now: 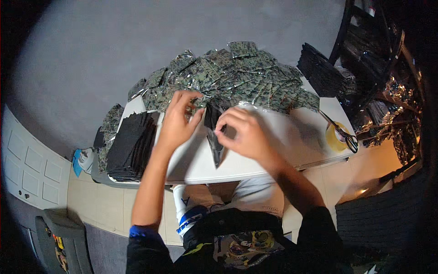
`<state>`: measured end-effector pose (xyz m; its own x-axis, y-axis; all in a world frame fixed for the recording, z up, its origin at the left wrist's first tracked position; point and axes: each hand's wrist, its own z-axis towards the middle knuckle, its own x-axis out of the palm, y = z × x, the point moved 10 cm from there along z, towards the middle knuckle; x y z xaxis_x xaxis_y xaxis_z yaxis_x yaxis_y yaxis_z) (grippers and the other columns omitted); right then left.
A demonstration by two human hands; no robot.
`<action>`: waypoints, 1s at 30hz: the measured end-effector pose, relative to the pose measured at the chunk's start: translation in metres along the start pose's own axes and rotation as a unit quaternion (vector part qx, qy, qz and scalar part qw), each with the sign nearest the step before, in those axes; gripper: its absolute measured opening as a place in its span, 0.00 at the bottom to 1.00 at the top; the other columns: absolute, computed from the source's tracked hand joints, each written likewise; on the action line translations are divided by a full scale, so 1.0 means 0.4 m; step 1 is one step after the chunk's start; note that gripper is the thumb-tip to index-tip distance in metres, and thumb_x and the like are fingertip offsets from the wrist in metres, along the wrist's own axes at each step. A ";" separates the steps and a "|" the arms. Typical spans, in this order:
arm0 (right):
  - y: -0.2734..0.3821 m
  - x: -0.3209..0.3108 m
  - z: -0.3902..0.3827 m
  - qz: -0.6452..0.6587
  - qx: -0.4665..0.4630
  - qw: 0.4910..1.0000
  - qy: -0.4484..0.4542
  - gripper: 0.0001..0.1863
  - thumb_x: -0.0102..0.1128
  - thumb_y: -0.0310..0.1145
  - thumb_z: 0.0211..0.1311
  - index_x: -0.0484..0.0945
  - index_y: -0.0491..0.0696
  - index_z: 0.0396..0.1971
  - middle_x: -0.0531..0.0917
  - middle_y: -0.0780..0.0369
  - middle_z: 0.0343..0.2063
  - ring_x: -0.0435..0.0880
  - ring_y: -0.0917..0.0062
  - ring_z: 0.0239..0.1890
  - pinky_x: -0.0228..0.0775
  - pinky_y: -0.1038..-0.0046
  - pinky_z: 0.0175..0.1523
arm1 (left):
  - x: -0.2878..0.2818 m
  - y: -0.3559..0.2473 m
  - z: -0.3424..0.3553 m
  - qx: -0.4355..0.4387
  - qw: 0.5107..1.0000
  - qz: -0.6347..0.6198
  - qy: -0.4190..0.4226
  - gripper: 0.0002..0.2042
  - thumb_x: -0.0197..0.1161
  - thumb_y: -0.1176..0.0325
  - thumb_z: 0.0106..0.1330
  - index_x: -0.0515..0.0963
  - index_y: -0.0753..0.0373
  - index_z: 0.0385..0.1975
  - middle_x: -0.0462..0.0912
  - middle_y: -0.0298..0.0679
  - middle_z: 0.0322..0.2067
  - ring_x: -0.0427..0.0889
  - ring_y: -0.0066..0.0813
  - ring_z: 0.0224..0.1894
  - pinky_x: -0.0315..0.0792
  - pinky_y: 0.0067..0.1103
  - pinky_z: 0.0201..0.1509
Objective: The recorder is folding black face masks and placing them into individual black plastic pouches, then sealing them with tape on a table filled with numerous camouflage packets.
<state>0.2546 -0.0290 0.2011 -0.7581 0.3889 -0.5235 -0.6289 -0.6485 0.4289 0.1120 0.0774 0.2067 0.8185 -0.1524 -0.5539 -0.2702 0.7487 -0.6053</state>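
A narrow black folded piece, seemingly in a clear plastic sleeve, stands tilted between my hands above the white table. My right hand has thumb and forefinger pinched together at the right edge of this piece. To its left, my left hand is raised with bent fingers and the thumb apart from them, nothing visible between them. Behind both hands spreads a large heap of camouflage-patterned packets in shiny clear plastic. Left of my left forearm lies a tall stack of black folded pieces.
On the table's right end, black-handled scissors lie over a yellow tape roll. Another black stack stands at the back right, beside a dark rack with shiny plastic. A grey chair is at lower left.
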 end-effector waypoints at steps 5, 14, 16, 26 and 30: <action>0.019 0.052 -0.043 -0.025 0.014 0.996 -0.081 0.09 0.76 0.27 0.56 0.82 0.48 0.33 0.84 0.61 0.33 0.86 0.62 0.39 0.76 0.61 0.50 | 0.114 0.032 -0.250 -0.095 0.976 -0.193 -0.025 0.46 0.69 0.77 0.56 0.61 0.64 0.80 0.78 0.52 0.63 0.81 0.43 0.64 0.75 0.36 0.71; 0.042 0.090 -0.006 0.067 -0.028 0.992 0.106 0.19 0.82 0.35 0.57 0.87 0.49 0.48 0.86 0.58 0.46 0.86 0.60 0.51 0.77 0.61 0.59 | 0.161 0.217 -0.351 -0.184 0.949 -0.250 -0.063 0.22 0.68 0.86 0.66 0.77 0.72 0.61 0.89 0.44 0.50 0.85 0.27 0.52 0.79 0.25 0.59; 0.004 0.027 0.008 0.044 -0.003 0.994 0.101 0.16 0.81 0.33 0.57 0.88 0.49 0.45 0.87 0.59 0.45 0.86 0.62 0.50 0.74 0.62 0.61 | 0.146 0.216 -0.346 -0.183 0.944 -0.267 -0.056 0.22 0.68 0.86 0.67 0.78 0.73 0.61 0.89 0.42 0.50 0.85 0.25 0.52 0.78 0.23 0.59; 0.015 0.035 -0.016 -0.100 -0.069 0.983 0.140 0.09 0.73 0.29 0.62 0.90 0.50 0.41 0.86 0.63 0.41 0.83 0.66 0.50 0.73 0.62 0.59 | 0.148 0.198 -0.322 -0.177 0.947 -0.267 -0.034 0.21 0.69 0.84 0.69 0.78 0.72 0.62 0.89 0.40 0.50 0.86 0.23 0.51 0.78 0.23 0.58; 0.013 0.107 -0.009 -0.123 -0.048 0.971 0.198 0.11 0.73 0.32 0.64 0.92 0.49 0.45 0.88 0.63 0.38 0.82 0.68 0.49 0.73 0.63 0.60 | 0.147 0.181 -0.311 -0.147 0.968 -0.205 -0.014 0.21 0.70 0.83 0.67 0.79 0.71 0.60 0.91 0.45 0.45 0.87 0.24 0.48 0.79 0.23 0.57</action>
<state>0.2192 -0.0179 0.1783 -0.4495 0.2700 -0.8515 -0.7492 -0.6331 0.1947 0.0775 0.0423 0.0593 0.9000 -0.3763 -0.2199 -0.0491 0.4137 -0.9091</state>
